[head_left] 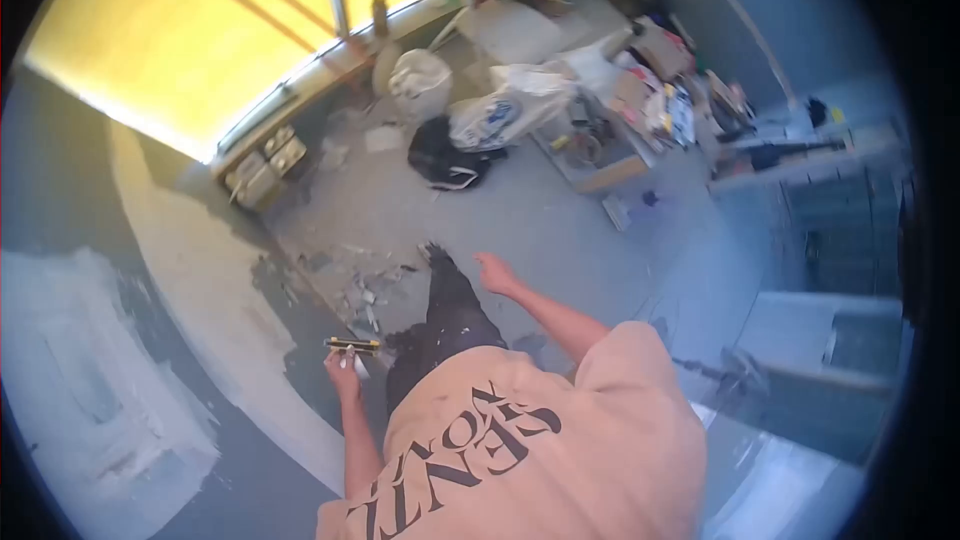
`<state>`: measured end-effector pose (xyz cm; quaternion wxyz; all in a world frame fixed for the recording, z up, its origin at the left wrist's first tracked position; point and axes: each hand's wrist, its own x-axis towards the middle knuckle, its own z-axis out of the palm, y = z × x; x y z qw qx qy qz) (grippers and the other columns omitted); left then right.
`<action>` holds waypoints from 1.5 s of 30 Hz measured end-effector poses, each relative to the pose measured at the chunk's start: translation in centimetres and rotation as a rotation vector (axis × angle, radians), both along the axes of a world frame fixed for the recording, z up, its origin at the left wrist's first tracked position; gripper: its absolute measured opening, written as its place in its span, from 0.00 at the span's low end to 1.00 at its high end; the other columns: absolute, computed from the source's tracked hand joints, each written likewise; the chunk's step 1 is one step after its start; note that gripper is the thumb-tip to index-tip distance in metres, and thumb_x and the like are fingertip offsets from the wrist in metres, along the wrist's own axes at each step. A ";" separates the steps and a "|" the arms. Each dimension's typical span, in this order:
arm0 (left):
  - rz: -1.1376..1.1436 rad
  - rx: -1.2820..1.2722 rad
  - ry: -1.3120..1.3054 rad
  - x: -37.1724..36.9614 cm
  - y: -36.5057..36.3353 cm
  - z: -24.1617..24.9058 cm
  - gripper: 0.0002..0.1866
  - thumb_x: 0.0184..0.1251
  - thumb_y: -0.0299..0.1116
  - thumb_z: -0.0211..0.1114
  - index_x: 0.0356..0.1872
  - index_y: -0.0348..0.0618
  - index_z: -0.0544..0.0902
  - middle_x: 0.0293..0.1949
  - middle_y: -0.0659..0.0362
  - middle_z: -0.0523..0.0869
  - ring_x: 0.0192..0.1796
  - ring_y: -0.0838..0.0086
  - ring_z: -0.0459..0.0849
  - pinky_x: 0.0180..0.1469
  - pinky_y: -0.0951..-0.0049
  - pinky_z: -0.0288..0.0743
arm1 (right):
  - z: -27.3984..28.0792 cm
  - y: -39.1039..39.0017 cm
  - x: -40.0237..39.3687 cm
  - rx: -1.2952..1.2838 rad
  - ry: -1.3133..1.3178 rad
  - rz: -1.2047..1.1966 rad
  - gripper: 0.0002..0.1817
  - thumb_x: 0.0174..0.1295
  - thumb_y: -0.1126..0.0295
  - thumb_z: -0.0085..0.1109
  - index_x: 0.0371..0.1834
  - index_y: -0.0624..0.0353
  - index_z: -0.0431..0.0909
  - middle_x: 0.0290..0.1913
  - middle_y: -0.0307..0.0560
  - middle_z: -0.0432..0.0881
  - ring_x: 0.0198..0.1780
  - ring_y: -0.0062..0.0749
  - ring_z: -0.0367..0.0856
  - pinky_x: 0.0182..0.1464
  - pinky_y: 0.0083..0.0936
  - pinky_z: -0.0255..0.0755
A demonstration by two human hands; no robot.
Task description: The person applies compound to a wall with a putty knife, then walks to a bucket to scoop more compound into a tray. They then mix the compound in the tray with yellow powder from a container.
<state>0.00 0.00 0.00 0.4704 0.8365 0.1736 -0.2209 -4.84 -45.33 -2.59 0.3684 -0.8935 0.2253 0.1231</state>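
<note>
By the rough-patched wall (205, 285), the left hand (343, 372) grips a slim black-and-yellow tool (354, 345) — right hand (494, 275) open or closed, I cannot tell.

On the peach shirt (600, 430), large dark letters (452, 475) with "ENT", the other letters not surely readable.

Toward the far edge of the floor (545, 225): a white sack (420, 83), a black bundle (445, 155), a printed plastic bag (508, 112).
</note>
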 end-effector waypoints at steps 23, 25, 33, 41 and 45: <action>-0.237 0.398 -0.101 -1.7 -17.1 -0.7 0.26 0.63 0.45 0.73 0.55 0.36 0.85 0.58 0.36 0.79 0.63 0.43 0.75 0.67 0.52 0.66 | 2.7 -30.8 -38.8 0.062 0.241 -0.721 0.06 0.56 0.68 0.69 0.32 0.58 0.89 0.32 0.49 0.89 0.30 0.34 0.87 0.34 0.33 0.78; -0.289 0.312 -0.175 -0.4 -20.6 -2.0 0.27 0.64 0.48 0.72 0.57 0.38 0.84 0.58 0.37 0.79 0.65 0.43 0.73 0.70 0.54 0.64 | 5.1 -33.9 -38.3 0.065 0.169 -0.831 0.04 0.58 0.72 0.67 0.30 0.60 0.88 0.29 0.47 0.89 0.25 0.26 0.84 0.26 0.28 0.75; -0.584 0.387 -0.172 3.1 -41.0 4.0 0.23 0.66 0.53 0.66 0.57 0.54 0.85 0.58 0.46 0.80 0.58 0.49 0.80 0.58 0.49 0.76 | 7.3 -39.0 -34.4 0.622 -0.250 -1.211 0.16 0.70 0.68 0.62 0.24 0.61 0.75 0.19 0.39 0.73 0.18 0.23 0.71 0.19 0.21 0.64; -0.401 0.296 -0.031 2.9 -52.9 1.3 0.24 0.60 0.56 0.71 0.57 0.64 0.86 0.60 0.55 0.75 0.67 0.58 0.74 0.64 0.39 0.65 | 12.1 -44.9 -29.4 0.514 0.029 -0.941 0.26 0.65 0.89 0.50 0.68 0.66 0.70 0.40 0.49 0.83 0.34 0.27 0.81 0.31 0.21 0.75; -0.245 0.323 0.058 0.3 -55.9 0.1 0.24 0.62 0.57 0.70 0.56 0.59 0.86 0.62 0.57 0.74 0.66 0.59 0.74 0.61 0.38 0.68 | -11.9 -63.0 -40.6 0.707 -0.017 -0.573 0.29 0.63 0.90 0.53 0.70 0.65 0.68 0.41 0.49 0.84 0.36 0.27 0.82 0.34 0.22 0.77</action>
